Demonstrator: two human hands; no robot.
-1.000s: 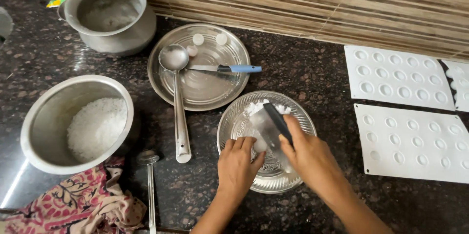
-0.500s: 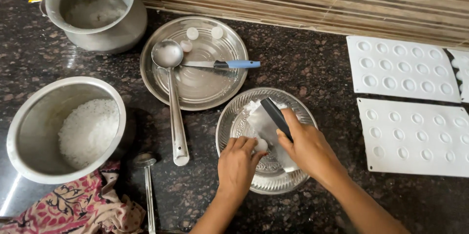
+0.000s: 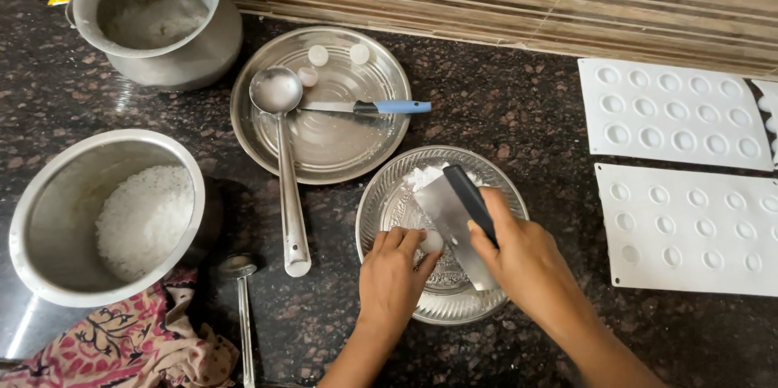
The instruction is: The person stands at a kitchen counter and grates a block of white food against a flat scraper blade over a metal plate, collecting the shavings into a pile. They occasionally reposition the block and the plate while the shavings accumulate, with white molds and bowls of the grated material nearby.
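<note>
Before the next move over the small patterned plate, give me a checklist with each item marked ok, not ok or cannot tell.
1. Right hand grips the scraper by its black handle: ok.
2. Left hand has the small white ball at its fingertips: ok.
3. Patterned steel plate sits flat on the dark counter: ok.
4. White dough left at the plate's far edge: ok, a small heap shows.
5. White moulds on the right have free cavities: ok.
6. Ladle and blue-handled knife are away from both hands: ok.
</note>
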